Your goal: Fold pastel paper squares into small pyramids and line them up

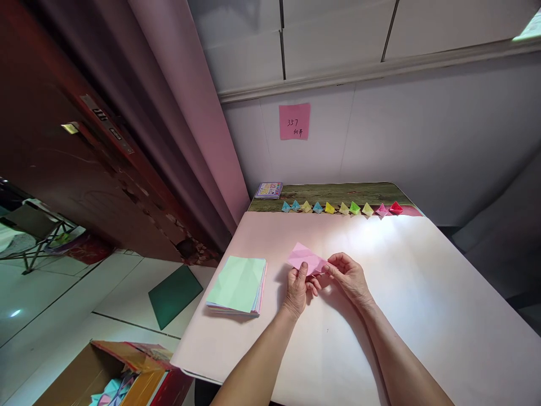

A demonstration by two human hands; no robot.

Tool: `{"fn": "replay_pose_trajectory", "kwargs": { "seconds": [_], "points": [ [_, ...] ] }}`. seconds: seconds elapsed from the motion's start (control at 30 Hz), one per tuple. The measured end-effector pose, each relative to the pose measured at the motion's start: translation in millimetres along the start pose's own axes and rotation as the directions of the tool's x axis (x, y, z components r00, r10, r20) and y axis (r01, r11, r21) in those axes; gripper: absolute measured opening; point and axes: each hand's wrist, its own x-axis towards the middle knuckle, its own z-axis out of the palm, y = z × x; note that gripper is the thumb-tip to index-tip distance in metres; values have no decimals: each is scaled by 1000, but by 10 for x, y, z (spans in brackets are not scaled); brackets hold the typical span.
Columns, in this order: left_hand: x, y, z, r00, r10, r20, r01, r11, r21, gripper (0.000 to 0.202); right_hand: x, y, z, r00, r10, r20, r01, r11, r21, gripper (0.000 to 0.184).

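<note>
A partly folded sheet of pink origami paper [305, 258] is held just over the table, with creases on its face. My left hand [299, 287] grips its lower edge, the thumb lying on top and the fingers underneath. At the paper's right corner, my right hand [347, 276] pinches it between thumb and forefinger. To the left lies a stack of coloured paper [237, 283] with a pale green sheet uppermost. Several small folded paper boats [329, 208] in blue, yellow, green, pink and red stand in a row along the table's far side.
The table [406, 316] has a pale cover and a wood-patterned strip at the back, where a small purple-edged pack [269, 190] lies. A pink note [295, 122] is stuck to the wall. On the floor at left stands an open cardboard box [71, 375] with paper scraps inside.
</note>
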Motion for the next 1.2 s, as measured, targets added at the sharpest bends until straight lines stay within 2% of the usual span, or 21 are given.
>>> {"fn": "replay_pose_trajectory", "kwargs": {
  "seconds": [0.1,0.2,0.27,0.4,0.47,0.6,0.7,0.8,0.97,1.2],
  "points": [
    [-6,-7,-11,998,8,56,-10,999,42,51,4,7,1,1000,-11,-10,12,1000,13,39],
    [4,-31,-24,1000,-6,16,5,995,103,44,2,6,-5,1000,-7,9,7,1000,11,43],
    [13,-51,-31,1000,-1,-13,3,994,113,41,-4,-5,-8,999,7,51,-7,1000,9,47],
    [14,-76,-30,999,18,30,-23,985,171,37,-22,-44,-3,983,31,178,-25,999,-32,42],
    [7,-72,-19,999,5,41,-13,980,196,38,-26,-58,-1,981,40,191,-27,997,-70,38],
    [2,-18,1,1000,15,-12,-14,998,67,40,-22,-63,-15,985,63,161,-48,994,-96,41],
    [14,50,-11,995,20,-96,-29,996,-87,39,-15,-60,-39,977,105,187,-90,992,-89,41],
    [29,106,-37,991,6,-132,-30,983,-179,40,-11,-58,-57,965,142,219,-125,988,-90,44],
    [38,113,-60,991,-28,-132,-5,970,-245,42,-12,-62,-66,954,164,250,-144,985,-95,47],
    [39,93,-92,994,-30,-102,5,972,-233,38,-40,-145,-67,945,158,286,-147,987,-59,42]
  ]
}}
